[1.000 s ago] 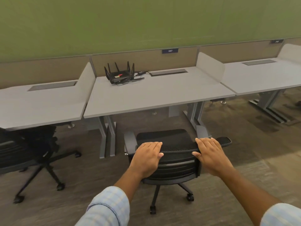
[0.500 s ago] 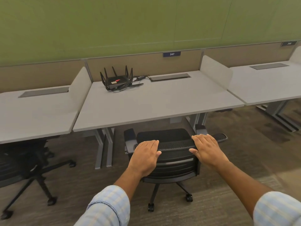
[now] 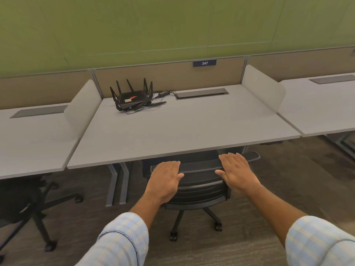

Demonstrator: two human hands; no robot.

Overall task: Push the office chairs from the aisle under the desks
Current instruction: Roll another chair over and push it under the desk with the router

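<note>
Both hands lie flat, fingers extended, on the top edge of the black office chair back: left hand, right hand. Its seat seems tucked under the middle desk (front hidden), with casters on carpet

Single head cam (wide-angle); looks forward and down from standing height; close over bench front edge, facing green wall.

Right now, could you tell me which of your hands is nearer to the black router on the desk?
Left. The left hand rests on the chair back almost straight below the router; the right hand sits farther right on it.
</note>
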